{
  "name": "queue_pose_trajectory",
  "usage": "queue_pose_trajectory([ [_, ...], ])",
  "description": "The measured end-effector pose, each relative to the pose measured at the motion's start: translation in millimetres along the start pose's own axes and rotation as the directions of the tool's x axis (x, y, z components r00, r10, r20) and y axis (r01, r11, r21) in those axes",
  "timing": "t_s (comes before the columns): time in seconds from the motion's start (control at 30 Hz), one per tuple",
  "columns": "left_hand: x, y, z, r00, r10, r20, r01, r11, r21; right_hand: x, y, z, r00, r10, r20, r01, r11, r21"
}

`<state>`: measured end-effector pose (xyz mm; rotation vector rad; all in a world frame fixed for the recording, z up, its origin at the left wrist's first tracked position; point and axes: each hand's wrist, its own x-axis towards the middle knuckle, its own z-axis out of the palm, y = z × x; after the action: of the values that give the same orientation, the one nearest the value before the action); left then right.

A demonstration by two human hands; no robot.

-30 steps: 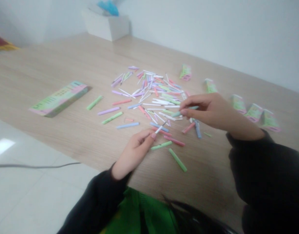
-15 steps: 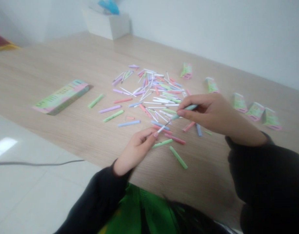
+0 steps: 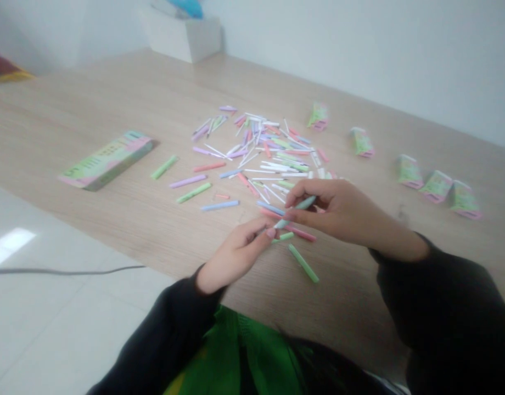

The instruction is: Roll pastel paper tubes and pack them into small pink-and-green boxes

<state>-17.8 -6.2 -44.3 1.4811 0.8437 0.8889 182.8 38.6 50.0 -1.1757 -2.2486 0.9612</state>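
My right hand [image 3: 335, 211] pinches a mint green tube [image 3: 299, 208] between thumb and fingers. Its lower end reaches toward my left hand [image 3: 236, 255], whose fingertips close on a thin white stick, mostly hidden at the tube's end. Beyond both hands lies a loose heap of pastel tubes and white sticks [image 3: 261, 148]. Several pink and blue tubes lie just past my fingers. A green tube [image 3: 304, 263] rests apart below my right hand.
A row of small green-and-pink packets [image 3: 436, 186] stands at the right of the wooden table [image 3: 71, 109], and a long flat packet [image 3: 106, 160] lies at the left. A white box [image 3: 182, 35] sits against the wall. A cable [image 3: 63, 270] crosses the tiled floor.
My right hand has moved down and left, bringing the mint green tube against my left fingertips. The white stick no longer shows clearly between my hands. The view has tilted slightly.
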Motion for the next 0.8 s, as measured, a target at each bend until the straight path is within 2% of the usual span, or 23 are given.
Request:
queue_pose_trajectory([
  [0.07, -1.2, -3.6, 0.9, 0.999, 0.008, 0.054, -0.003, 0.995, -0.105, -3.9, 1.9, 9.5, 0.999, 0.043, -0.006, -0.043, 0.997, 0.067],
  [0.2, -1.4, -7.7, 2.8, 0.979, 0.072, 0.193, -0.012, 0.955, -0.296, -14.9, 6.9, 21.0, 0.987, 0.133, -0.094, -0.104, 0.959, 0.262],
  [0.33, 0.5, -4.8, 3.8, 0.963, 0.041, 0.267, 0.028, 0.969, -0.247, -26.7, 12.1, 25.1, 0.974, 0.15, -0.167, -0.069, 0.908, 0.414],
  [0.5, 0.4, -5.4, 6.6, 0.952, 0.006, 0.305, 0.05, 0.983, -0.174, -42.2, 13.9, 30.4, 0.964, 0.142, -0.226, -0.04, 0.914, 0.404],
  [0.63, -2.2, -4.8, 7.3, 0.957, 0.02, 0.29, 0.012, 0.994, -0.108, -52.9, 13.6, 37.6, 0.954, 0.128, -0.27, -0.008, 0.914, 0.405],
  [0.7, -3.0, -4.0, 6.4, 0.946, -0.007, 0.324, 0.067, 0.983, -0.173, -56.4, 15.3, 41.7, 0.949, 0.113, -0.293, 0.022, 0.907, 0.422],
  [0.8, -2.3, -2.3, 3.7, 0.902, -0.034, 0.43, 0.198, 0.918, -0.344, -60.6, 19.8, 47.4, 0.94, 0.072, -0.332, 0.101, 0.874, 0.476],
])
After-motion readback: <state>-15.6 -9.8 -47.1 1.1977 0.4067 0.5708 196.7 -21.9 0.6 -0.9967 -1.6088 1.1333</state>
